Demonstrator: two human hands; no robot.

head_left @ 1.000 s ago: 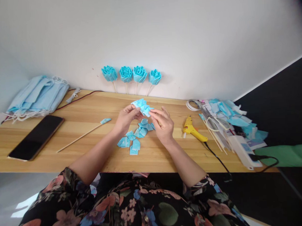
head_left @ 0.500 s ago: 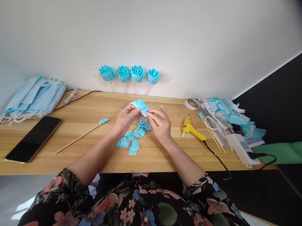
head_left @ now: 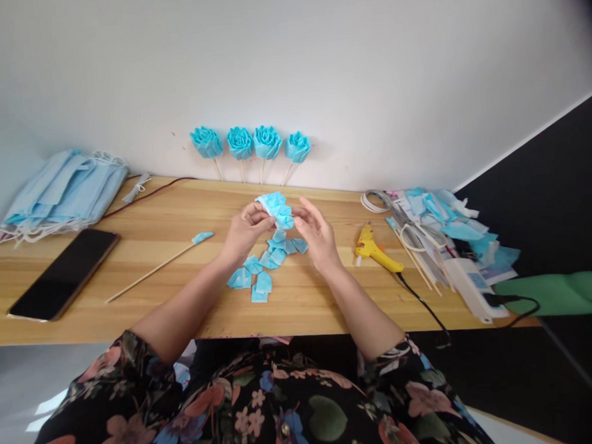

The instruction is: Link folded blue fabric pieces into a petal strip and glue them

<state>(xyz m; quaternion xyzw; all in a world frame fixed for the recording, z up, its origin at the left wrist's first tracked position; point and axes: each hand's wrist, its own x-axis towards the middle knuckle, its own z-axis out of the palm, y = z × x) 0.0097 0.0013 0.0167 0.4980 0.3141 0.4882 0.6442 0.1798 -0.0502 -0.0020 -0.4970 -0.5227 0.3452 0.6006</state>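
Observation:
My left hand (head_left: 247, 232) pinches a fan of overlapping blue folded petals (head_left: 277, 211) between thumb and fingers, above the table. At the fan's right edge, my right hand (head_left: 319, 233) has its fingers apart, with the thumb tip close to the petals; whether it touches them is hard to see. Loose folded blue petals (head_left: 262, 285) lie on the wood below both hands. Left of them rests a thin wooden stick (head_left: 151, 273) with a small blue folded tip (head_left: 202, 237).
Several blue flowers on sticks (head_left: 267, 143) lean against the wall. A mask stack (head_left: 66, 189) and phone (head_left: 65, 274) lie left. On the right are a yellow glue gun (head_left: 378, 251), scissors (head_left: 421, 236), blue scraps (head_left: 453, 218), a power strip (head_left: 475, 289) and a green object (head_left: 554, 294).
My right hand has loosened from its pinch and moved slightly right, its fingers spreading. The petal fan is more fully visible, still in my left hand. The view has shifted a little.

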